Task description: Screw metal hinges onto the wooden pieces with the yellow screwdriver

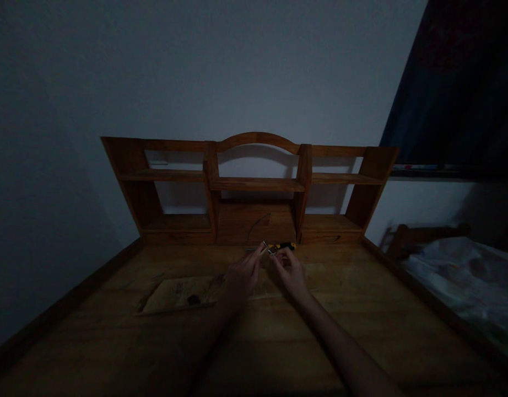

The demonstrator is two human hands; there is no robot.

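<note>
Both hands meet near the middle of the wooden desk, and the light is dim. My left hand (243, 271) is closed, its fingertips pinching a thin, shiny metal piece (264, 243) that points up. Beside it my right hand (290, 271) is closed too, with thumb and finger on a small shiny metal part (272, 252). The two parts are close together; whether they are joined I cannot tell. Just beyond the fingers lies a screwdriver (285, 246) with a yellow and black handle, its shaft pointing left.
A wooden shelf unit (257, 184) stands along the desk's back edge. The desktop (113, 331) has a worn, peeled patch (175, 295) left of my hands. Raised rims (423, 303) run along its sides. A thin curved line, perhaps wire, shows behind. White plastic (464, 270) lies at right.
</note>
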